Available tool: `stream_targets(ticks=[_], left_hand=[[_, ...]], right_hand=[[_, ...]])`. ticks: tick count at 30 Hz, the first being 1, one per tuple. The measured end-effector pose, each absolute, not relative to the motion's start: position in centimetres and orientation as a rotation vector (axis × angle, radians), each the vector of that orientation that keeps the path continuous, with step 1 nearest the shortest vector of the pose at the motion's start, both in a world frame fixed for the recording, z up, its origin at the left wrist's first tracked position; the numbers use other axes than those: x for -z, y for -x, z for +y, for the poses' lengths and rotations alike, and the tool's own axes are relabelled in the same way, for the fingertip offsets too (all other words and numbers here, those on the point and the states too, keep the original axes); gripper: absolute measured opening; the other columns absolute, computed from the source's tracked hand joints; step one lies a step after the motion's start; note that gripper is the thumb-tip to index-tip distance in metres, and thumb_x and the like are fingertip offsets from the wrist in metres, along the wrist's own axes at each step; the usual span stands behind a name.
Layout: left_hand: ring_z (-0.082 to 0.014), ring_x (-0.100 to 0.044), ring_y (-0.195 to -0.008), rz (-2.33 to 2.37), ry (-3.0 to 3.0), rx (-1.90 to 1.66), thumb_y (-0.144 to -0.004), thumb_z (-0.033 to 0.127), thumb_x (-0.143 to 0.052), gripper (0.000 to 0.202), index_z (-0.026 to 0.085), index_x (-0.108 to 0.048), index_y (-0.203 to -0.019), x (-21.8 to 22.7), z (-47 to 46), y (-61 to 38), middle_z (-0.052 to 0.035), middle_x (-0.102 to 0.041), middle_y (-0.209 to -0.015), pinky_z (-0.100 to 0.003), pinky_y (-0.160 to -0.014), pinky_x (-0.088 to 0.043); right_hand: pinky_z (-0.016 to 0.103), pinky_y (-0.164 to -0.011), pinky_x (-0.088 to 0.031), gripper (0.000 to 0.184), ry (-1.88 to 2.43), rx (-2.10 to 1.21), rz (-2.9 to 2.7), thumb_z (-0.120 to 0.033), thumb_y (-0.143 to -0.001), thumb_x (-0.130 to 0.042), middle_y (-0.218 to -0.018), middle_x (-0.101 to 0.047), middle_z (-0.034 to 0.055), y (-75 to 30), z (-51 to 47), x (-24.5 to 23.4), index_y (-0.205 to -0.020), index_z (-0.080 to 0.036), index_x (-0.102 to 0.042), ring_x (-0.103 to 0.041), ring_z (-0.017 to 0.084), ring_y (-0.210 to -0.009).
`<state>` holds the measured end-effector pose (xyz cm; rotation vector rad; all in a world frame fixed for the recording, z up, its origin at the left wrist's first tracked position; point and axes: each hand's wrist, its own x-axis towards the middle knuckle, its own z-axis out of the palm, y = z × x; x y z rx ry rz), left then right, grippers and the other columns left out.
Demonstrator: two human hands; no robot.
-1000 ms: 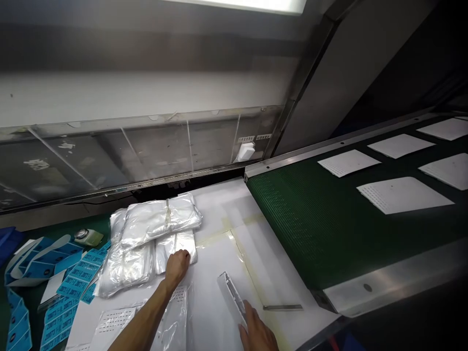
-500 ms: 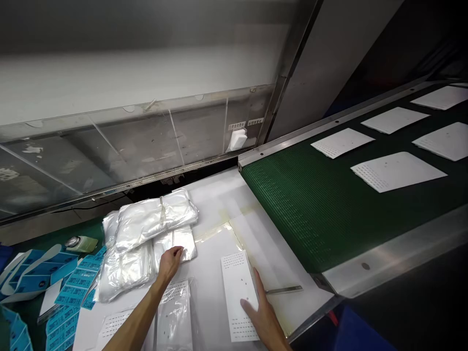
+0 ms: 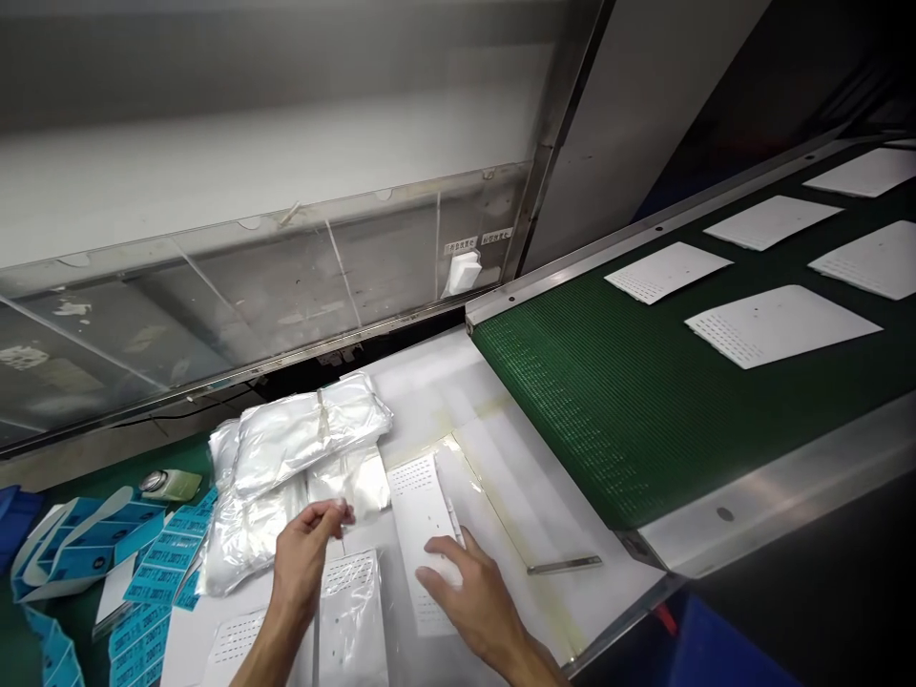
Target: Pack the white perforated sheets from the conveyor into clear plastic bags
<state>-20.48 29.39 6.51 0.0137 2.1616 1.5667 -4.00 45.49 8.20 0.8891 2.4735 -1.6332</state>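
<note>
My right hand [image 3: 468,592] grips a long white printed card [image 3: 422,539] by its right side, thumb and fingers over its face. The card lies tilted over the white work surface; a layered edge shows along its right side. My left hand [image 3: 311,549] is pinched closed just in front of the bundles of clear plastic bags [image 3: 307,429]. A thin line hangs below its fingertips, too faint to name. Below and between the hands lies another printed card inside a clear bag [image 3: 350,620], and a further printed card [image 3: 233,644] lies partly under my left forearm.
A green conveyor belt [image 3: 572,391] at right carries several white printed packets [image 3: 783,324]. A metal ruler-like strip [image 3: 565,565] lies on the white surface. At left are blue label strips [image 3: 168,563] and a small bottle [image 3: 172,485]. A clear panel [image 3: 286,286] stands behind.
My right hand has moved left with the printed card, which is now closer to the bagged card. My left hand has drawn back from the bag bundles toward me, still pinched.
</note>
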Motion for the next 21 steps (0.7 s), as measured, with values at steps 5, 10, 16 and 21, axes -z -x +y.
stream_targets(ticks=[5, 10, 16, 21], left_hand=[[-0.0148, -0.053, -0.067, 1.657, 0.017, -1.699, -0.075, 0.036, -0.064, 0.022, 0.015, -0.062, -0.071, -9.0, 29.0, 14.8, -0.0018, -0.062, -0.067, -0.025, -0.068, -0.041], [-0.0129, -0.051, -0.063, 1.497, 0.154, -1.745, -0.074, 0.034, -0.066, 0.025, 0.013, -0.059, -0.063, -9.8, 27.1, 13.0, -0.0028, -0.059, -0.061, -0.025, -0.065, -0.039], [-0.0075, -0.035, -0.047, 1.135, 0.199, -1.801, -0.072, 0.035, -0.066, 0.024, 0.018, -0.050, -0.067, -10.7, 26.4, 12.3, 0.0057, -0.040, -0.055, -0.024, -0.052, -0.035], [-0.0075, -0.032, -0.046, 1.787, 0.029, -1.586, -0.075, 0.039, -0.063, 0.025, 0.019, -0.055, -0.088, -9.4, 26.7, 13.4, 0.0078, -0.038, -0.052, -0.020, -0.044, -0.023]], right_hand=[[0.028, -0.069, -0.044, 0.031, -0.548, 1.489, 2.623, -0.055, -0.080, -0.051, -0.086, -0.057, 0.0013, 6.0, 43.7, -11.0, -0.094, -0.030, -0.063, -0.056, 0.019, -0.077], [0.023, -0.059, -0.038, 0.033, -0.338, 1.309, 2.775, -0.038, -0.093, -0.034, -0.075, -0.051, -0.0004, 5.3, 43.3, -11.2, -0.081, -0.026, -0.062, -0.051, 0.012, -0.061], [0.029, -0.063, -0.043, 0.030, -0.578, 1.261, 2.702, -0.046, -0.088, -0.041, -0.095, -0.058, 0.0042, 5.0, 45.6, -11.9, -0.089, -0.026, -0.064, -0.058, 0.021, -0.079], [0.036, -0.093, -0.037, 0.027, -0.961, 1.860, 2.477, -0.048, -0.083, -0.050, -0.104, -0.060, 0.0031, 1.5, 48.4, -15.2, -0.096, -0.026, -0.061, -0.046, 0.025, -0.112]])
